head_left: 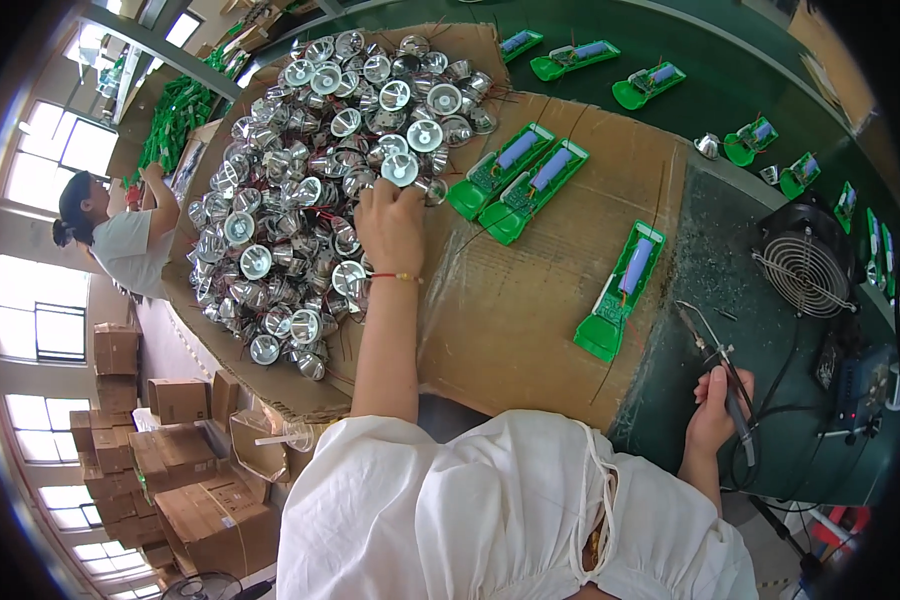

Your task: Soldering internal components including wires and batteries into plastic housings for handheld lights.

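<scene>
A large heap of silvery lamp reflectors (255, 262) with thin red and dark wires lies on cardboard to the left. Into its right side reaches my left hand (390, 225), fingers bent and closed at a lamp reflector (400, 168); the fingertips are partly hidden. My right hand (712, 412), at the lower right, grips a soldering iron (738, 410) with its tip pointing up and away. Between the hands, a green flashlight housing (620, 290) with a purple battery lies on the cardboard. Two more green housings (533, 190) lie side by side nearer the heap.
A round metal-grilled fan (802, 275) stands at the right, near a small control box (865, 385) with cables. More green housings (650, 84) line the far green surface (670, 30). Another person (130, 235) works at the left, beyond stacked cartons (210, 520).
</scene>
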Demonstrator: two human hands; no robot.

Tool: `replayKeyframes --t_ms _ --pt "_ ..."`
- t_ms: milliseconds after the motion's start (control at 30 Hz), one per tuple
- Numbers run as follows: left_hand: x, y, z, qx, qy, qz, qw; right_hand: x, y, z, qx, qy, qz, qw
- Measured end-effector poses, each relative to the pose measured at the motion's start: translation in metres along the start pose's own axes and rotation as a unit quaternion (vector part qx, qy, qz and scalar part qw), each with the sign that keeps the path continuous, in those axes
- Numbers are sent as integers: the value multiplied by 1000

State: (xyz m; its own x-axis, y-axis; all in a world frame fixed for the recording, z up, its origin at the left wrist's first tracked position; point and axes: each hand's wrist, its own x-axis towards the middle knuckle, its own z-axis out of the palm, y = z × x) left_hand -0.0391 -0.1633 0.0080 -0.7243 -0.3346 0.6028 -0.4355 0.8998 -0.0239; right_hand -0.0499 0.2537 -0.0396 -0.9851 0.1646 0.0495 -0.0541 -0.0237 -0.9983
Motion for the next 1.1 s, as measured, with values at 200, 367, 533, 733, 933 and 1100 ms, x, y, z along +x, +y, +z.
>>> replayKeyframes --t_ms 200,367,533,733,933,1100 --pt "3 6 -23 -177 93 -9 980 -7 -6 3 -1 9 -6 1000" --pt "-34 90 -66 -488 -275 -109 821 -17 -21 6 28 -48 -19 998" --pt "-69 123 -50 -536 -334 -154 760 -27 -28 25 3 -154 -30 988" --pt "-68 144 -43 -527 -305 -36 793 -21 -25 31 -36 -171 -96 980" --pt "-68 144 -41 -503 -302 -33 810 -22 -22 38 -50 -172 -72 981" --pt "-66 146 -38 -505 -310 -40 805 -19 -27 43 -25 -150 -51 987"
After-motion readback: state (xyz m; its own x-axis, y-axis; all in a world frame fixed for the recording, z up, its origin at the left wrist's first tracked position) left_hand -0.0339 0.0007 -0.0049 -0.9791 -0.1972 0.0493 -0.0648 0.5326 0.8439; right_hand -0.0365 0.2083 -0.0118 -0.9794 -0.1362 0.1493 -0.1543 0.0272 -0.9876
